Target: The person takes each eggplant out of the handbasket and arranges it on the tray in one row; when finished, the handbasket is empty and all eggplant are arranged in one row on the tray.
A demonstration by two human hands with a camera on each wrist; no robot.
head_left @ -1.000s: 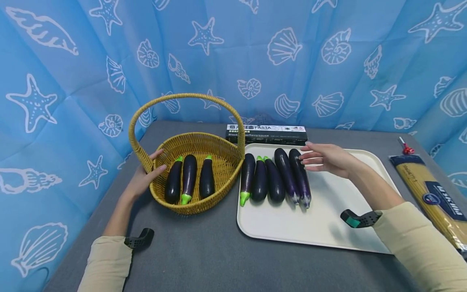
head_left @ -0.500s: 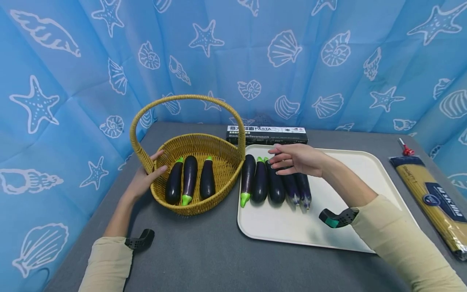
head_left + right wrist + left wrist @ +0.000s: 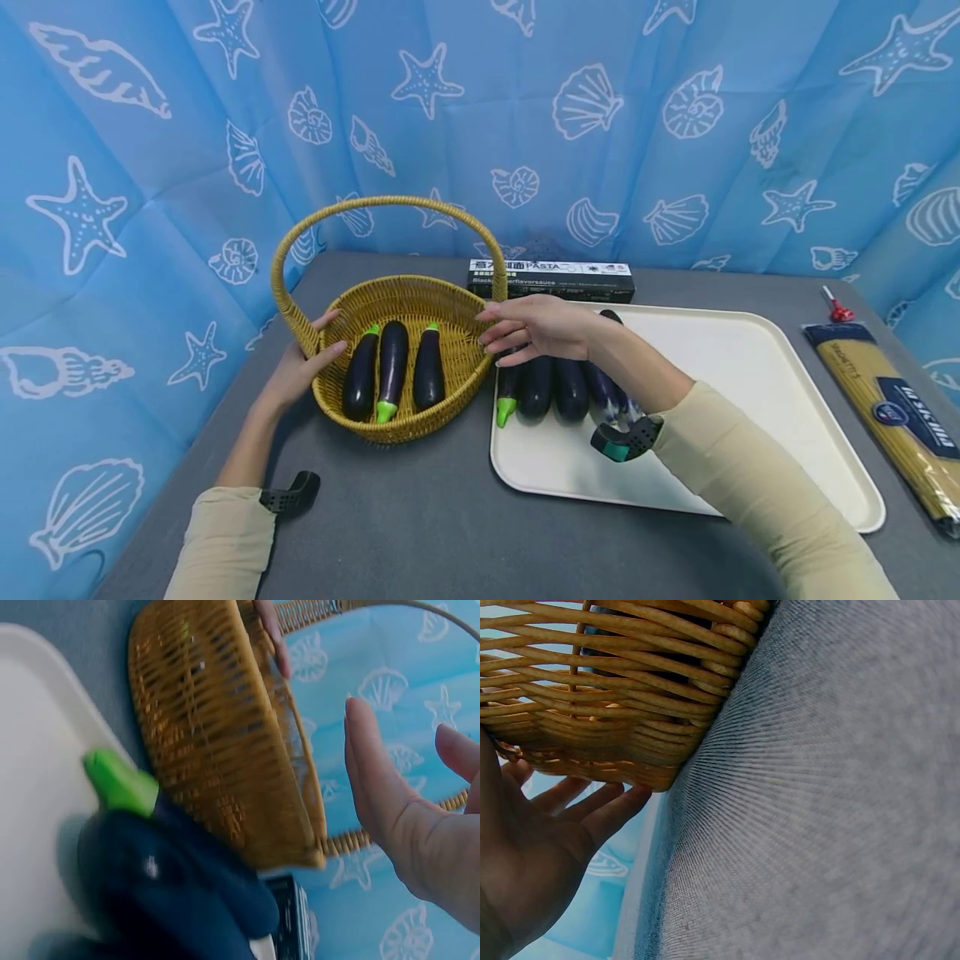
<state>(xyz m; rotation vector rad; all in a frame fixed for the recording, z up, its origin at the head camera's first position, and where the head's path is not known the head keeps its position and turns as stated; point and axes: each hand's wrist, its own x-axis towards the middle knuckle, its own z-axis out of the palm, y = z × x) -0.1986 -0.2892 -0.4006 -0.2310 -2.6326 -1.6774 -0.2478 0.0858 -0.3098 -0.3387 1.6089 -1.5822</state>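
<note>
A yellow wicker basket [image 3: 420,429] with a tall hoop handle stands on the table, with three dark purple eggplants [image 3: 390,358] inside. At its left side my left hand [image 3: 294,371] holds the rim by the handle's base, thumb over the edge; in the left wrist view its fingers [image 3: 604,814] lie against the outer wicker. My right hand [image 3: 543,327] hovers at the basket's right rim, fingers loosely extended and nothing held. Beneath it several eggplants [image 3: 536,392] lie side by side on a white tray [image 3: 675,492], partly hidden by the hand and forearm.
Behind the tray stands a dark pasta box [image 3: 551,282]. To the right lie a spaghetti packet [image 3: 885,417] and a small red-wrapped lollipop [image 3: 840,311]. A blue curtain [image 3: 465,125] with shell prints hangs behind the grey table [image 3: 405,525].
My right hand has moved left across the tray, from the rightmost eggplants to the basket's right rim. The left hand, basket and eggplants have stayed in place.
</note>
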